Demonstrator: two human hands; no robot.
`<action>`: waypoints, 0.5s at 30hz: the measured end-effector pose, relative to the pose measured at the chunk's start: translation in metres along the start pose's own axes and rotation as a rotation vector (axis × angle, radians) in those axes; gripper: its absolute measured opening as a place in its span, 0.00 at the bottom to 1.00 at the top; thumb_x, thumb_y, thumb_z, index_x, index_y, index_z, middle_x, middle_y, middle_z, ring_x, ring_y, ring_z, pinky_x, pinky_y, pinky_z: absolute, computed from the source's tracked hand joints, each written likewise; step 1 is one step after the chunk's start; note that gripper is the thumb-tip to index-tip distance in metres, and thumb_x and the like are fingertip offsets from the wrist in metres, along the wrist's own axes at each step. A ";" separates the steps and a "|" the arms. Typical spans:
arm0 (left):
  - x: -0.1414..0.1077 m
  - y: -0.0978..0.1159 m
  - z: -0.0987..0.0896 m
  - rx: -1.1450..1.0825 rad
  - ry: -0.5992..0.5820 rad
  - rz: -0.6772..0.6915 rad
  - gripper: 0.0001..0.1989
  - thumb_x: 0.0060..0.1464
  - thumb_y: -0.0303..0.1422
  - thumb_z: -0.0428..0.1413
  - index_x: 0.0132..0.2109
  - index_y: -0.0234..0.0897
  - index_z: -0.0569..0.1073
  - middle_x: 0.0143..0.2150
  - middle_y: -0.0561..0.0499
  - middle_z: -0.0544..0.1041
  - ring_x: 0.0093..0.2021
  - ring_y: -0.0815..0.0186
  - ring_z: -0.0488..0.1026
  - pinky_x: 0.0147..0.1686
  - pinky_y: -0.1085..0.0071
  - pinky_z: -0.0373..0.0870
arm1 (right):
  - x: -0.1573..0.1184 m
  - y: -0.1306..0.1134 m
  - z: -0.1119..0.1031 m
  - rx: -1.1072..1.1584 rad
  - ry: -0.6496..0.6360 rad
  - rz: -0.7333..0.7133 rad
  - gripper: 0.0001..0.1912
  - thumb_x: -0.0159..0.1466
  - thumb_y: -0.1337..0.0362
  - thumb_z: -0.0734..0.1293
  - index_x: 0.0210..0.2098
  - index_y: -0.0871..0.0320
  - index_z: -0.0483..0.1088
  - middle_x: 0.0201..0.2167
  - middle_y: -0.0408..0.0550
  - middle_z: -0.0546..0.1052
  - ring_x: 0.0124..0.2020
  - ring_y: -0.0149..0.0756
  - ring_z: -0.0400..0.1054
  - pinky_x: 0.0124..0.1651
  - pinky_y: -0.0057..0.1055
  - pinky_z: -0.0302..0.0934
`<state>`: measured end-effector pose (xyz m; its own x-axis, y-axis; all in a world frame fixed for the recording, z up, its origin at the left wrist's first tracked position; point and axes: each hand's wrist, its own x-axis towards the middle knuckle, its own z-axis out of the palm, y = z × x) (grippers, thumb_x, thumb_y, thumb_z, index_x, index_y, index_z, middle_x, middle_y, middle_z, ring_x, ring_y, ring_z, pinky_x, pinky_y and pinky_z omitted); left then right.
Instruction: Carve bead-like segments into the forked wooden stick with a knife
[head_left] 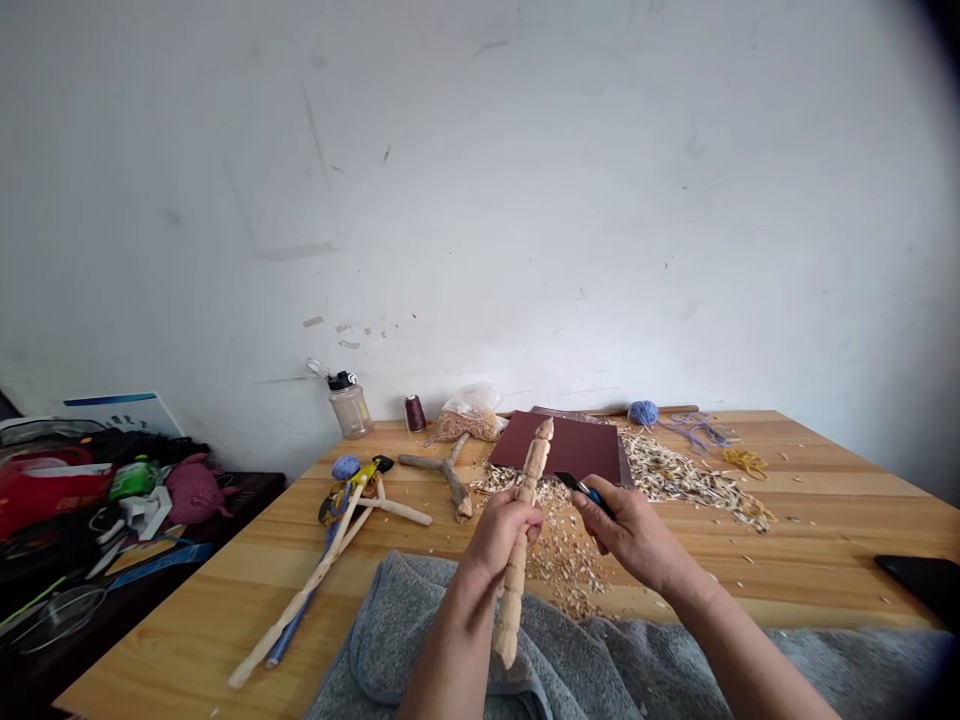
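Observation:
A pale carved wooden stick (512, 592) with notched rings and a pointed tip stands tilted upright in front of me. My left hand (501, 532) is wrapped round its middle. To its right, my right hand (630, 525) grips a utility knife (598, 498) with a dark blade and a blue-black handle. The blade points left toward the stick, with a small gap seeming to lie between them. Beneath both hands, wood shavings (574, 565) are scattered over the table, and a grey towel (630, 655) covers its near edge.
Dark red sheets (585, 452) lie behind the stick, beside a heap of shavings (675, 478). Leftward are a forked branch (450, 475), peeled sticks (315, 580), a plastic bottle (349, 405) and a thread spool (414, 413). Blue yarn (643, 413) sits at the back; a black object (919, 585) rests far right.

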<state>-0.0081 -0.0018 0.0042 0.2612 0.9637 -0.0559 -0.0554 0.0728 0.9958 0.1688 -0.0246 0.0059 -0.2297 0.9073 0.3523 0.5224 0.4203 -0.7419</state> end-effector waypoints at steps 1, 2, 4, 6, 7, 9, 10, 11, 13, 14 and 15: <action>0.000 0.001 0.000 -0.037 -0.024 -0.010 0.04 0.34 0.31 0.51 0.21 0.37 0.62 0.14 0.58 0.58 0.15 0.75 0.53 0.17 0.75 0.46 | 0.000 0.000 0.001 -0.052 -0.006 -0.010 0.18 0.65 0.49 0.52 0.26 0.53 0.55 0.17 0.38 0.64 0.18 0.29 0.59 0.25 0.26 0.51; -0.001 0.001 0.001 -0.069 -0.046 -0.019 0.05 0.33 0.31 0.51 0.21 0.37 0.62 0.14 0.58 0.58 0.15 0.75 0.53 0.17 0.75 0.46 | 0.000 -0.001 0.002 -0.097 -0.011 -0.020 0.17 0.65 0.49 0.52 0.26 0.54 0.55 0.17 0.38 0.64 0.19 0.29 0.59 0.25 0.26 0.50; -0.002 0.003 0.003 -0.121 -0.091 -0.037 0.06 0.32 0.31 0.52 0.21 0.37 0.61 0.13 0.58 0.58 0.14 0.76 0.53 0.16 0.76 0.46 | 0.000 -0.003 0.005 -0.170 -0.013 -0.042 0.17 0.65 0.50 0.51 0.26 0.54 0.56 0.18 0.39 0.65 0.19 0.29 0.58 0.25 0.26 0.48; -0.003 0.004 0.003 -0.158 -0.133 -0.058 0.06 0.32 0.31 0.53 0.20 0.37 0.61 0.12 0.58 0.59 0.13 0.76 0.53 0.15 0.76 0.46 | -0.001 -0.005 0.007 -0.227 -0.003 -0.060 0.17 0.65 0.51 0.51 0.26 0.54 0.57 0.18 0.40 0.65 0.20 0.29 0.57 0.26 0.27 0.47; -0.003 0.004 0.003 -0.174 -0.151 -0.068 0.06 0.32 0.30 0.53 0.20 0.37 0.61 0.12 0.58 0.59 0.13 0.76 0.53 0.14 0.76 0.46 | -0.001 -0.006 0.007 -0.244 0.001 -0.068 0.17 0.65 0.51 0.51 0.26 0.54 0.57 0.19 0.40 0.65 0.20 0.29 0.57 0.26 0.27 0.46; -0.003 0.004 0.003 -0.202 -0.181 -0.083 0.06 0.31 0.30 0.52 0.20 0.36 0.61 0.12 0.58 0.59 0.13 0.76 0.53 0.14 0.76 0.47 | -0.002 -0.007 0.008 -0.260 0.005 -0.077 0.17 0.66 0.51 0.51 0.26 0.54 0.57 0.19 0.41 0.66 0.20 0.29 0.56 0.26 0.27 0.46; -0.004 0.004 0.003 -0.214 -0.193 -0.088 0.06 0.31 0.29 0.52 0.20 0.36 0.61 0.12 0.58 0.59 0.13 0.76 0.54 0.14 0.77 0.47 | -0.002 -0.007 0.008 -0.264 0.006 -0.082 0.18 0.66 0.51 0.51 0.26 0.54 0.57 0.19 0.41 0.66 0.20 0.29 0.57 0.26 0.27 0.46; -0.004 0.004 0.003 -0.224 -0.203 -0.092 0.06 0.31 0.29 0.52 0.20 0.36 0.61 0.12 0.58 0.59 0.13 0.76 0.54 0.14 0.77 0.47 | -0.002 -0.007 0.008 -0.269 0.006 -0.087 0.18 0.66 0.51 0.51 0.26 0.54 0.57 0.19 0.41 0.67 0.20 0.29 0.57 0.26 0.27 0.46; -0.005 0.004 0.003 -0.238 -0.222 -0.101 0.05 0.31 0.29 0.52 0.20 0.36 0.61 0.12 0.58 0.59 0.13 0.76 0.54 0.14 0.77 0.47 | -0.002 -0.007 0.008 -0.287 0.002 -0.095 0.18 0.66 0.52 0.51 0.26 0.54 0.58 0.19 0.42 0.67 0.20 0.30 0.57 0.26 0.27 0.45; -0.005 0.004 0.003 -0.243 -0.231 -0.106 0.05 0.31 0.28 0.52 0.21 0.36 0.61 0.13 0.58 0.59 0.13 0.77 0.54 0.14 0.77 0.47 | -0.002 -0.007 0.008 -0.302 0.003 -0.097 0.18 0.66 0.52 0.51 0.27 0.54 0.58 0.19 0.42 0.67 0.20 0.30 0.57 0.26 0.27 0.45; -0.006 0.004 0.003 -0.247 -0.239 -0.110 0.05 0.31 0.28 0.52 0.21 0.36 0.61 0.13 0.58 0.59 0.13 0.77 0.54 0.14 0.78 0.47 | -0.003 -0.008 0.008 -0.319 0.006 -0.099 0.17 0.66 0.52 0.51 0.27 0.54 0.59 0.19 0.42 0.67 0.20 0.30 0.58 0.26 0.27 0.45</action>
<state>-0.0067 -0.0078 0.0088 0.4952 0.8612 -0.1146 -0.2377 0.2612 0.9355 0.1584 -0.0300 0.0060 -0.2875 0.8619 0.4176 0.7292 0.4797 -0.4881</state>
